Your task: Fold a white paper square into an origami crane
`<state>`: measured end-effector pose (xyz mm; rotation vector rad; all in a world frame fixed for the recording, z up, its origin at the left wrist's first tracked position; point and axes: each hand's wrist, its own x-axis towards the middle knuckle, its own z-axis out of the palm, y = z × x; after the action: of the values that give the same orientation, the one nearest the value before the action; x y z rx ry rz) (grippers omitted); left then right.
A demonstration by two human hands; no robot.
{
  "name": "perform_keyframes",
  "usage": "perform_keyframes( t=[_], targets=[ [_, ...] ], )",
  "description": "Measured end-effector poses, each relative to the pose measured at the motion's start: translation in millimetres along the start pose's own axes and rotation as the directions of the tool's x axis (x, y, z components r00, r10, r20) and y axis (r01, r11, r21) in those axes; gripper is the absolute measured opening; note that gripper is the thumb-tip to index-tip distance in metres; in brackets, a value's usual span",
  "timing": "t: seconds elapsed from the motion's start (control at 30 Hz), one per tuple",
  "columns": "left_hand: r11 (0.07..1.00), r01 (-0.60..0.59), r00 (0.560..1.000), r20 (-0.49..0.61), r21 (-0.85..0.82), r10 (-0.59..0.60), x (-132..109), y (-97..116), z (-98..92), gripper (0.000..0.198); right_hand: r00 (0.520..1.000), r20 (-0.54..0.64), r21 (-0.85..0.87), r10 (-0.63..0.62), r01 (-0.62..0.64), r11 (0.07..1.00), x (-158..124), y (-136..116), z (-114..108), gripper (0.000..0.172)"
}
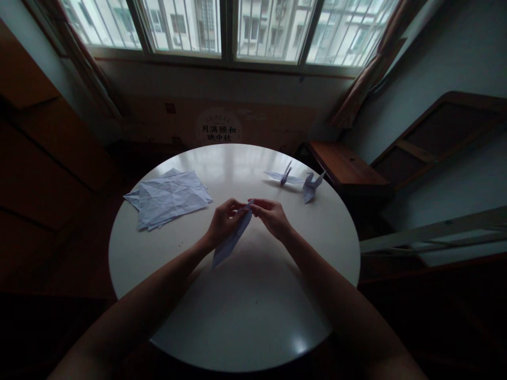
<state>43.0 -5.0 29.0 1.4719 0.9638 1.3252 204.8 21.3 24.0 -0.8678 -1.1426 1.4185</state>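
Observation:
Over the middle of a round white table (237, 316), both my hands pinch one long, narrow folded piece of pale paper (231, 240). My left hand (223, 221) grips its upper end from the left, fingers curled shut. My right hand (271, 215) pinches the same tip from the right. The paper hangs down and to the left, its lower point near the tabletop.
A loose stack of creased pale sheets (168, 198) lies at the table's left. Two folded paper cranes (285, 176) (311, 187) stand at the far right. A wooden bench (346, 169) sits beyond the right edge, a window (233, 29) behind.

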Motion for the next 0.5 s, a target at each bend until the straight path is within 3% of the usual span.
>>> perform_keyframes(
  t=[0.5],
  targets=[
    [0.982, 0.100, 0.995, 0.013, -0.161, -0.099, 2.8, -4.3, 0.9, 0.033, 0.999, -0.029, -0.066, 0.039, -0.041, 0.997, -0.4, -1.0, -2.6, 0.026]
  ],
)
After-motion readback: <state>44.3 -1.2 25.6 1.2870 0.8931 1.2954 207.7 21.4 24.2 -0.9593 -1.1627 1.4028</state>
